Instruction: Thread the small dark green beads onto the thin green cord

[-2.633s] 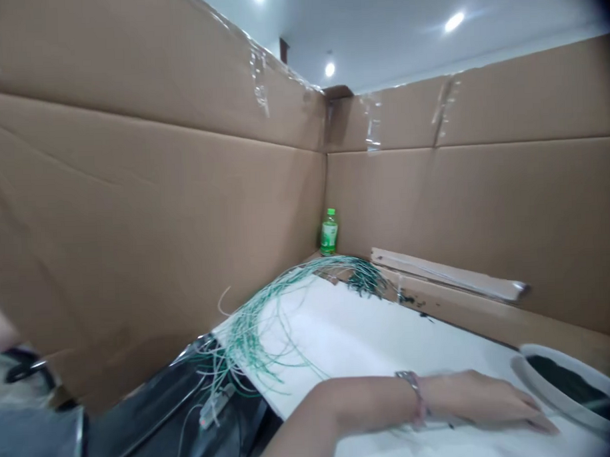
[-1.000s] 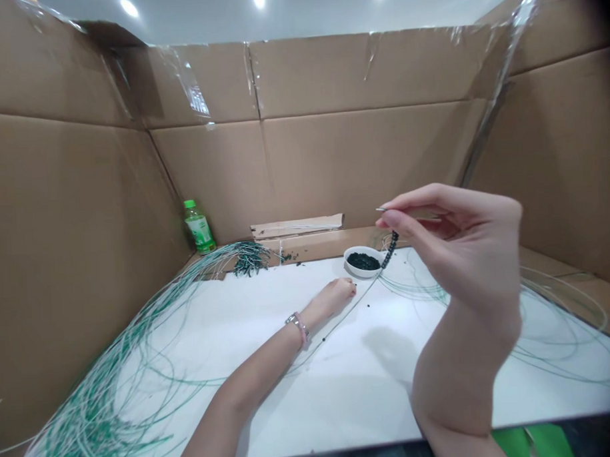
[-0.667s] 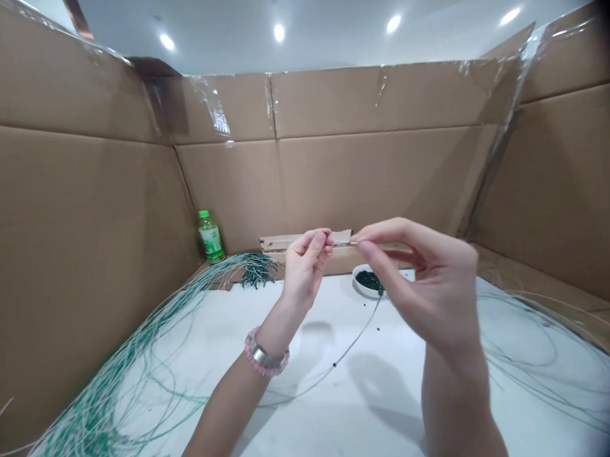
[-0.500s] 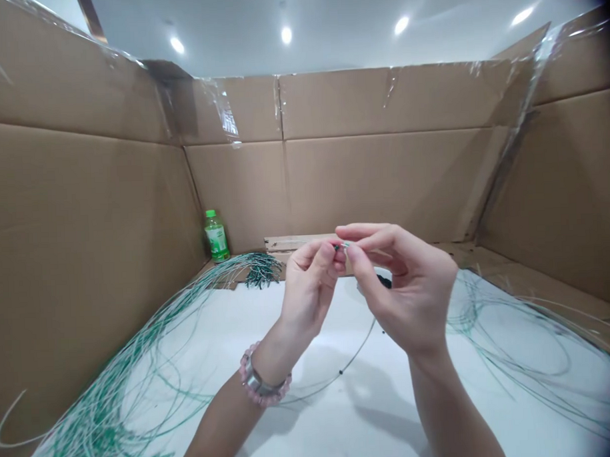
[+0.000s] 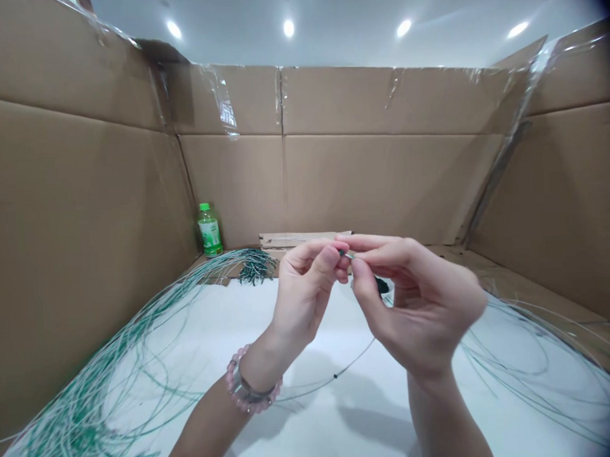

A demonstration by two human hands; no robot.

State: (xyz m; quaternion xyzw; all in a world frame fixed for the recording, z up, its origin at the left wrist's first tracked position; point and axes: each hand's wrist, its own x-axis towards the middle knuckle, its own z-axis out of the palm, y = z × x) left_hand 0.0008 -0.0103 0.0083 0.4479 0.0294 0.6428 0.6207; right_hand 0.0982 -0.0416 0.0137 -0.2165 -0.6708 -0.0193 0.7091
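My left hand [image 5: 304, 292] is raised at the middle of the head view, thumb and index finger pinched on a small dark green piece [image 5: 342, 252]. Facing it, my right hand [image 5: 422, 311] pinches the end of a thin wire [image 5: 357, 356], its pale green tip touching or very near the piece. The wire curves down below my hands and carries a small dark bead [image 5: 335, 376]. Exactly how tip and piece meet is too small to make out. Behind my right fingers, partly hidden, lies a dark clump [image 5: 382, 286].
A large bundle of green and white wires [image 5: 81, 409] spreads along the left, its dark ends [image 5: 256, 265] at the back. More loose wires [image 5: 535, 374] lie right. A green bottle [image 5: 210, 232] stands in the back left corner. Cardboard walls [image 5: 383, 179] surround the white tabletop [image 5: 292, 442].
My hands have come slightly lower in the view, the right one also a little to the right. Both still pinch at the same spot. The view has shifted slightly.
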